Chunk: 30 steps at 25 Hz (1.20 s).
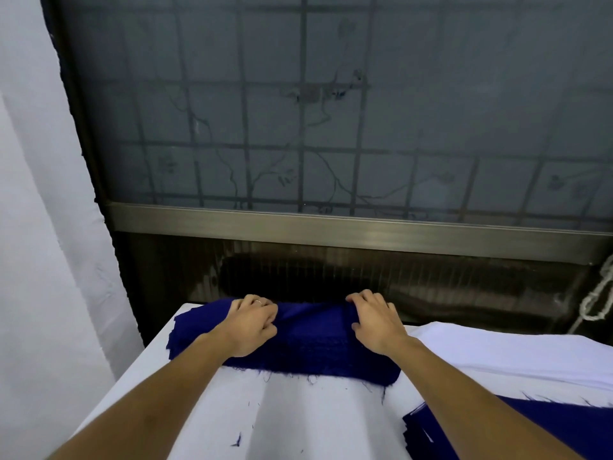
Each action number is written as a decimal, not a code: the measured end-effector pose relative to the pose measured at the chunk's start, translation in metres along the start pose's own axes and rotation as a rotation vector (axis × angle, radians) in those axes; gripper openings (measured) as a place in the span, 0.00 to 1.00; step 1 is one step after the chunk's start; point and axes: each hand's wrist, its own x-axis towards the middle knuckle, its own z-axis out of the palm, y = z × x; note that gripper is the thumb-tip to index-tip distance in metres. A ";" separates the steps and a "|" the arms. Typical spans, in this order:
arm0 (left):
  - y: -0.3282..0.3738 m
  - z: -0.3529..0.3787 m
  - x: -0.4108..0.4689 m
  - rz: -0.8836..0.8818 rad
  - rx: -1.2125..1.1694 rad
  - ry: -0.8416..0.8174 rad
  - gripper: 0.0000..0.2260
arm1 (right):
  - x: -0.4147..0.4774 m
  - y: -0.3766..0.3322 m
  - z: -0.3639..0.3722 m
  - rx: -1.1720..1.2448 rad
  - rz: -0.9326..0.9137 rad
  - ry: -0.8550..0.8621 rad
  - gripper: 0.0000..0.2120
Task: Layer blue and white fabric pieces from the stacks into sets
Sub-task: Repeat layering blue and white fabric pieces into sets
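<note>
Your left hand rests on the left part of the blue stack. Its fingers are bent and their tips are bunched into the top cloth. A ring shows on one finger. Your right hand is on the right part of the same stack. Its fingers curl over the far edge and the thumb presses against the cloth below them. Both hands are closed narrowly on blue fabric; whether they hold one layer or several cannot be told.

The blue stack lies at the far edge of the white-covered table, with frayed threads along its near edge. The white stack lies just beside it on the right. A second blue pile lies at the near right, in front of the white stack.

Behind the table is a frosted window with a grid pattern. A white curtain hangs at the left and a knotted rope at the right.
</note>
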 end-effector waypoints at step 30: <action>0.012 -0.097 -0.087 -0.223 -0.499 0.376 0.07 | -0.101 0.057 -0.104 0.398 0.117 0.143 0.11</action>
